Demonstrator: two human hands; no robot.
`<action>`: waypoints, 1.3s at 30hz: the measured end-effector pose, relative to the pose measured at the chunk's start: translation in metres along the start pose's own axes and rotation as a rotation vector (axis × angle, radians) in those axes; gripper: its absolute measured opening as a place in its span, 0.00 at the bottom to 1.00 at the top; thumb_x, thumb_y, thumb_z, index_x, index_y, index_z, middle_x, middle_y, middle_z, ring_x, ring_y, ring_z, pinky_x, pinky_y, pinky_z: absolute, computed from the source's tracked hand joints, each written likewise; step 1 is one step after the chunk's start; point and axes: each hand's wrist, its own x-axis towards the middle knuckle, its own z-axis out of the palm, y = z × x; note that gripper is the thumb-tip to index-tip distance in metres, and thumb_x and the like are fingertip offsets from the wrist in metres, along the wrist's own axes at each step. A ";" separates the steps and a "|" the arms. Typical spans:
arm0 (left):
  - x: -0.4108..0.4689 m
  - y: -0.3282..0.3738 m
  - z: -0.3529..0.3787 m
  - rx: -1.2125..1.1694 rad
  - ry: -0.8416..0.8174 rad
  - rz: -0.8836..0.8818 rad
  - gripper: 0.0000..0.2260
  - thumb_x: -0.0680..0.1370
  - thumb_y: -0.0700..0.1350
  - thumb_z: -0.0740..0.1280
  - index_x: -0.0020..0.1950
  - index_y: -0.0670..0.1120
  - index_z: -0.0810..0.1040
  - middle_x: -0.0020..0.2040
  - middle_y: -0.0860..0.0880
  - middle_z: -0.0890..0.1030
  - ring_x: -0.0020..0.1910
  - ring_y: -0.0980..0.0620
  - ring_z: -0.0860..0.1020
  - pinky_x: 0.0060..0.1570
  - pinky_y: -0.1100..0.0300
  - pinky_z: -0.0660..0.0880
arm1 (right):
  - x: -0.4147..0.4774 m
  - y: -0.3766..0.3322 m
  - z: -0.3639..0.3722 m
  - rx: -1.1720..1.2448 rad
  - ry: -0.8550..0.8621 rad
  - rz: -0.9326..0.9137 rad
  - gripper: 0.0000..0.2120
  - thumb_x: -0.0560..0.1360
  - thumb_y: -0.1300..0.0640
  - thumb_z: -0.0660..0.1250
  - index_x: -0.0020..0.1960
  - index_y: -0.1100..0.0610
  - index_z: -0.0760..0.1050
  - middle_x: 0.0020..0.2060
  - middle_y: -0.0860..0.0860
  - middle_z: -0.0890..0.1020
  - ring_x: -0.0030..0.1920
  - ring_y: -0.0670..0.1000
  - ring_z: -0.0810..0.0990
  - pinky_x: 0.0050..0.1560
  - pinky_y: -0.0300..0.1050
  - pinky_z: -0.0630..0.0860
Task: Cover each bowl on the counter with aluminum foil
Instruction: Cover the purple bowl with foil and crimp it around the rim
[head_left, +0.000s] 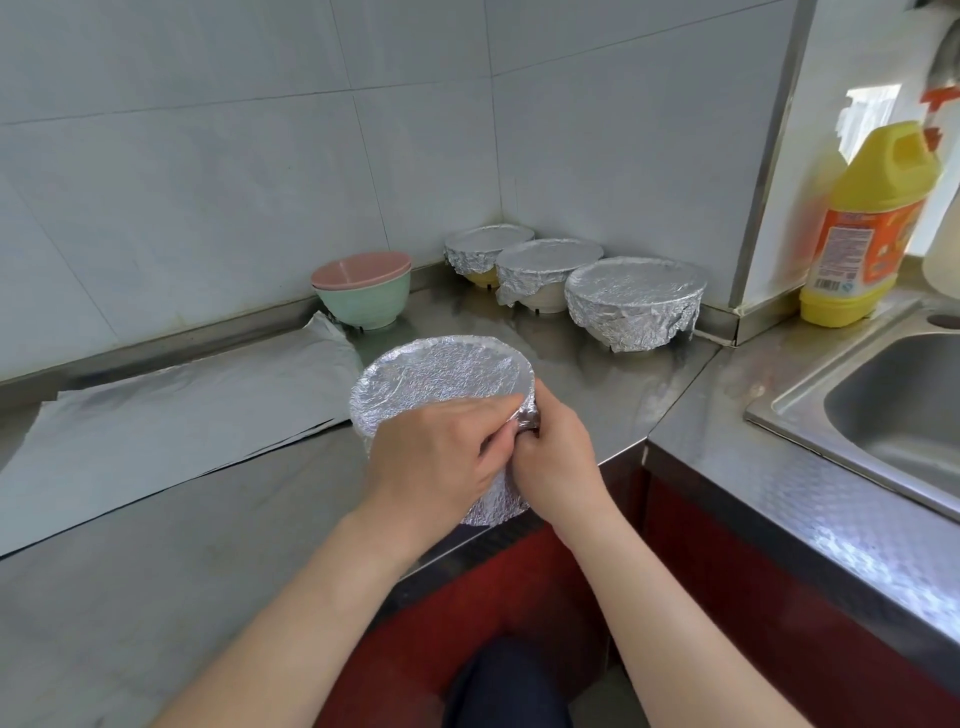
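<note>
at the counter's (208, 545) front edge, my left hand (436, 457) and right hand (556, 462) both pinch a fold on the foil-covered bowl (441, 384), low on its near-right side. the uncovered stacked bowls (363, 291) sit back-left, nearer my left hand.

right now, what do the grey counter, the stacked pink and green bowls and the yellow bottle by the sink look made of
Grey counter: likely stainless steel, brushed, with soft smeared reflections.
Stacked pink and green bowls: matte pastel, probably plastic or melamine, possibly ceramic.
Yellow bottle: glossy moulded plastic, with built-in handle and printed label.
</note>
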 end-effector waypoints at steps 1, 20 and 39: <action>0.000 0.000 0.001 0.012 0.001 -0.006 0.15 0.77 0.54 0.58 0.56 0.56 0.81 0.42 0.56 0.84 0.40 0.52 0.82 0.29 0.55 0.76 | 0.000 0.000 0.002 -0.034 0.004 -0.003 0.23 0.69 0.61 0.55 0.62 0.57 0.73 0.44 0.53 0.83 0.44 0.54 0.79 0.46 0.49 0.74; 0.022 -0.048 -0.036 -0.157 0.006 -0.372 0.09 0.78 0.54 0.63 0.50 0.56 0.84 0.60 0.56 0.80 0.62 0.54 0.75 0.58 0.64 0.66 | 0.015 -0.015 0.005 0.621 0.067 0.414 0.30 0.78 0.38 0.57 0.76 0.48 0.61 0.74 0.43 0.64 0.74 0.47 0.62 0.74 0.50 0.58; 0.036 -0.083 -0.010 -0.579 -0.080 -0.778 0.08 0.81 0.41 0.59 0.55 0.50 0.75 0.46 0.50 0.77 0.46 0.52 0.73 0.44 0.62 0.68 | 0.038 -0.024 0.017 0.626 0.010 0.511 0.26 0.80 0.48 0.60 0.76 0.50 0.60 0.70 0.48 0.71 0.71 0.56 0.68 0.70 0.60 0.66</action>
